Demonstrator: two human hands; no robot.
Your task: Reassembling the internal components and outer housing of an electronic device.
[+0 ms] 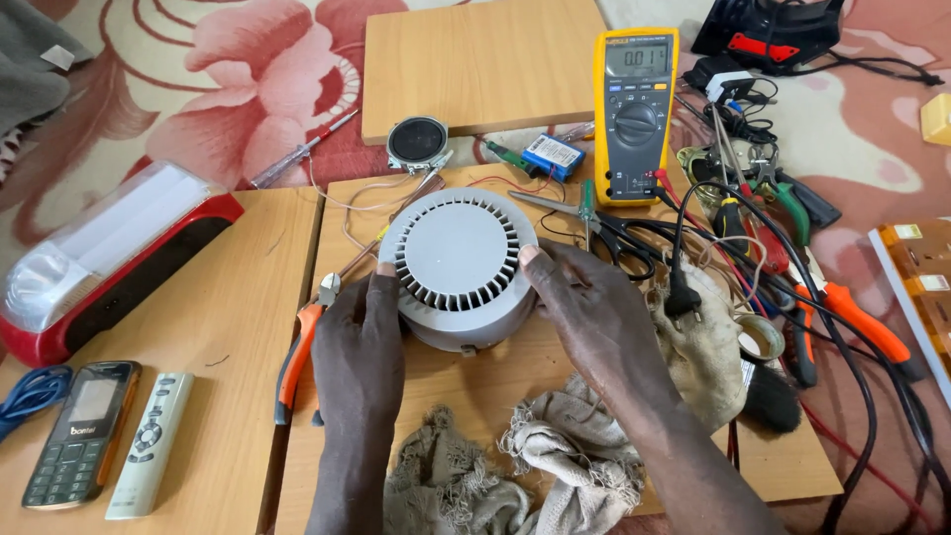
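Frayed rags (555,466) are bunched at the near edge of the wooden board (466,391), right under both forearms. Just beyond them, the left hand (359,342) and the right hand (594,307) are clamped on either side of a round grey plastic housing (458,263) with a ring of slotted vents, which sits in the middle of the board, tilted a little toward the camera. Left fingers curl against its left wall, right thumb and fingers press its right rim, so both hands are grasping the housing. Orange-handled pliers (297,352) lie just beside the left hand at the board's left edge. Behind the housing, thin wires run to a small round speaker (417,142), and a yellow multimeter (635,114) stands further back with its screen lit. Scissors (604,228) lie just past the right hand's fingertips, next to a black plug (682,297) and a heap of cables and orange-handled tools. Over on the left board rest a red and white lantern (104,253), a mobile phone (84,431) and a white remote control (152,443).
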